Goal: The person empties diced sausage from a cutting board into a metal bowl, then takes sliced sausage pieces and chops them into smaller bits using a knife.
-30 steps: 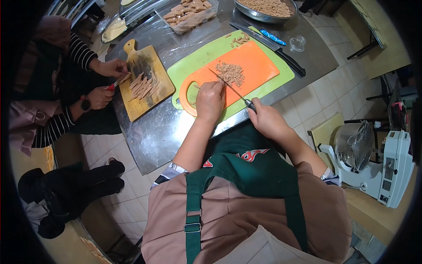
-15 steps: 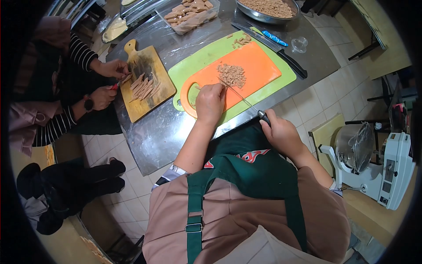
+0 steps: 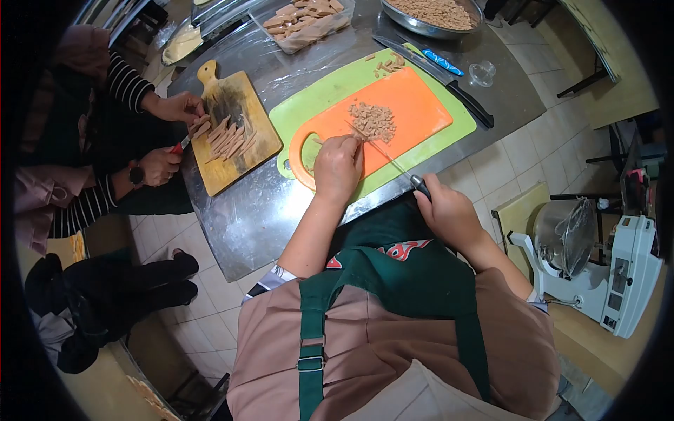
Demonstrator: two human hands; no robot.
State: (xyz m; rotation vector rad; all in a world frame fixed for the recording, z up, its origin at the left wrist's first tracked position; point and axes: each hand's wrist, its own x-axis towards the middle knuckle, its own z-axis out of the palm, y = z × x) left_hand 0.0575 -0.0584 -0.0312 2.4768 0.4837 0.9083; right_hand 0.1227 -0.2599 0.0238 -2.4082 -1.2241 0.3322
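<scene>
At frame centre, the right hand (image 3: 449, 210) grips a knife (image 3: 393, 163), drawn back since a second ago; the left hand (image 3: 337, 165) pinches strips (image 3: 354, 137) beside the heap (image 3: 373, 119), readying another cut.

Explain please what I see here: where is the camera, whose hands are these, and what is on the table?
The camera sits on a person's head and looks down. Their left hand steadies brown strips on an orange cutting board, which lies on a green board. Their right hand holds a knife in a closed grip, beside a pile of chopped pieces. On the left, a co-worker's hand holds strips on a wooden board. All rests on a steel table.
</scene>
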